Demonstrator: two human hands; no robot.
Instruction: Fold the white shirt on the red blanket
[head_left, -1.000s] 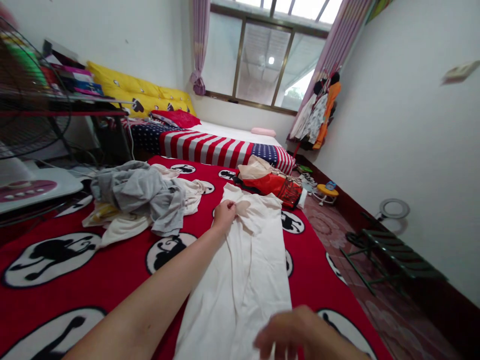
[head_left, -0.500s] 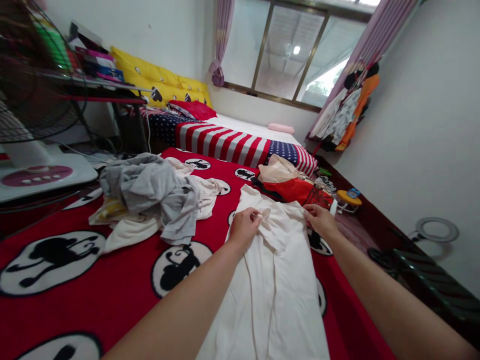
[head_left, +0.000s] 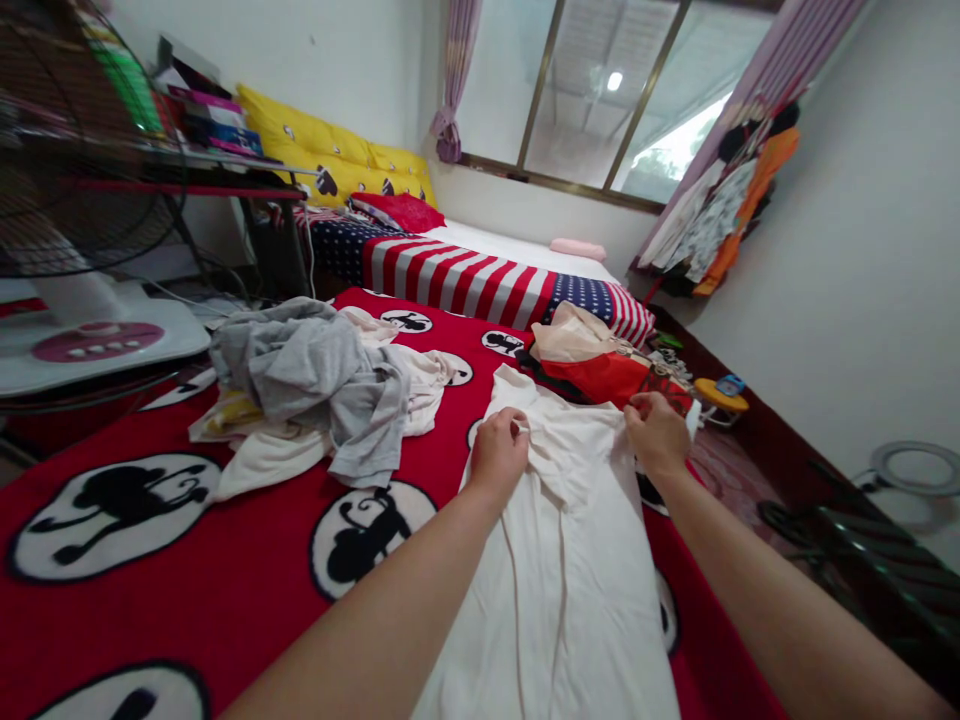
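A long white garment [head_left: 577,590] lies lengthwise over the red blanket [head_left: 247,610], its far end narrower and folded over in places. My left hand [head_left: 500,447] pinches the cloth near the middle of that folded part. At the right edge of the fold, my right hand [head_left: 657,432] holds a corner of the same garment between thumb and fingers. The fingertips of both hands are partly hidden by the knuckles. Left of the garment rests a heap of clothes with a grey garment [head_left: 307,375] on top and white and yellow cloth beneath.
Red and beige clothes [head_left: 592,355] lie just beyond the white garment. A fan [head_left: 97,330] stands at the left beside a loaded desk. Behind is a bed with a striped cover [head_left: 465,280]. A yellow stool [head_left: 720,397] and a ring light [head_left: 915,468] are on the right.
The view has turned slightly left, so everything sits further right. A small bunch of cloth seen by my left fingertips is flatter now. Both hands still hold the white garment.
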